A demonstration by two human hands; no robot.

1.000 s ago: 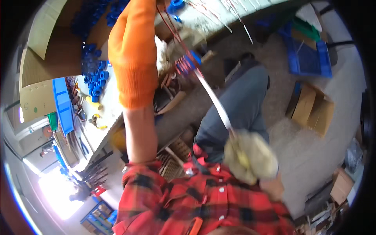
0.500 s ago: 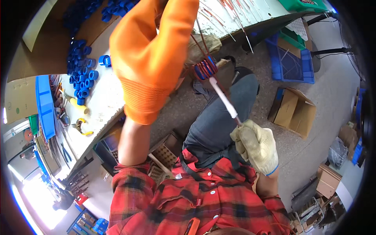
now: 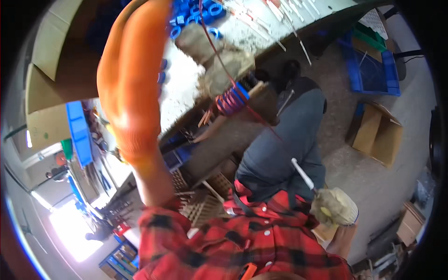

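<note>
From the head view, the right hand (image 3: 334, 206), in a pale dirty work glove, is closed around the lower end of a thin white rod (image 3: 303, 175) near the lap. The rod's long axis runs up and leftward, continuing as a red wire (image 3: 261, 121) toward a purple-and-blue coil (image 3: 232, 99) at the edge of the surface (image 3: 186, 88). The left hand (image 3: 133, 79), in an orange glove, is raised beside the coil; whether it grips anything I cannot tell. Blue rings (image 3: 196, 14) lie on the surface.
</note>
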